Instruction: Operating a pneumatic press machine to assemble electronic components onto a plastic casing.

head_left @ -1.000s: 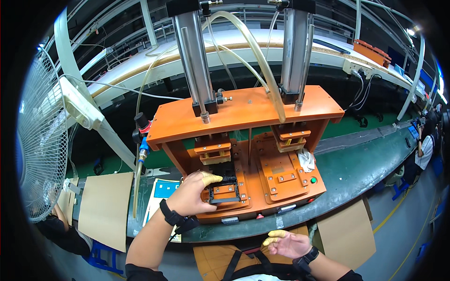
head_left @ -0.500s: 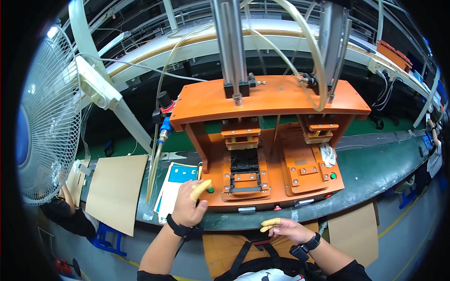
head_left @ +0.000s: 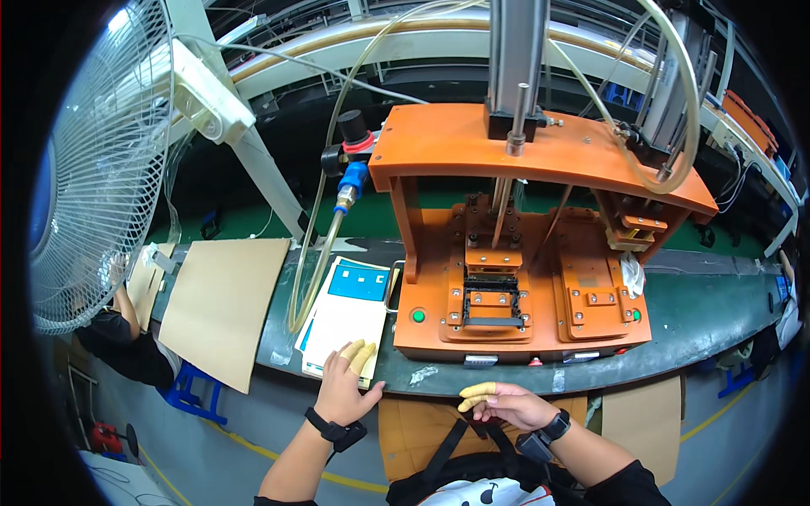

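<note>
- The press head [head_left: 494,258] is down at the black frame [head_left: 494,323] on the left side of the orange press [head_left: 582,158]; I judge pressing is in hand.
- Taking the frame out would call for a raised head.
- Its long axis seems front-to-back, rear hidden.
- My left hand [head_left: 344,390], fingers parted, empty, overlaps the papers [head_left: 344,325]; my right hand [head_left: 516,406] curls loosely, empty.
</note>
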Available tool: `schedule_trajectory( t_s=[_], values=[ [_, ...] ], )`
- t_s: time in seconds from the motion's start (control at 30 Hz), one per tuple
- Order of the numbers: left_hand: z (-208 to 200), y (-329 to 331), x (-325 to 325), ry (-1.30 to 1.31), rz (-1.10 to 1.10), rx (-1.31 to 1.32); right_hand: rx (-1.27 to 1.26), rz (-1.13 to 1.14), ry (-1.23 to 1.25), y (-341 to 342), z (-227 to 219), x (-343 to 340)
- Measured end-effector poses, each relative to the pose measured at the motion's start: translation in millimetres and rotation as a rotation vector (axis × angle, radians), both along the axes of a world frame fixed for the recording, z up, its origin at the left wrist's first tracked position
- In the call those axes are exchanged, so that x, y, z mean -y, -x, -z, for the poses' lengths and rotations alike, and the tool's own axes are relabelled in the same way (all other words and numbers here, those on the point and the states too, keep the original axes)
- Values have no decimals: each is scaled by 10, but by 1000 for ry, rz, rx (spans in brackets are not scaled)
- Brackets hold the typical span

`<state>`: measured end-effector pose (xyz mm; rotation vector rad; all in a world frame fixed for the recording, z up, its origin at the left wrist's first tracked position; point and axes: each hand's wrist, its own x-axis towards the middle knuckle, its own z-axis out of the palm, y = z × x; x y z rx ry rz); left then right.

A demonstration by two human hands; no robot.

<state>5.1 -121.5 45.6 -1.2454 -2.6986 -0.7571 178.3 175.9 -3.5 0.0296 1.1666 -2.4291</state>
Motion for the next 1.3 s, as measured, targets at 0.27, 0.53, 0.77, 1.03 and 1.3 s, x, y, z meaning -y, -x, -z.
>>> schedule_trajectory(
  t_s=[0.27,0.53,0.77,1.03,1.3],
  values=[
    [38,19,141,-176,-46,4,-72,-122,-90,478,13,382],
    [-310,209,488,-504,-349,-71,-121,-218,-175,824,-162,765],
    [-304,-585,473,-272,5,-142,27,-8,-266,1192,-384,1211],
    [-284,-844,237,-341,-111,29,-172,192,-334,895,-358,1313],
    [-297,-818,-180,-532,-84,-40,-732,398,-833,434,-645,983]
  ],
)
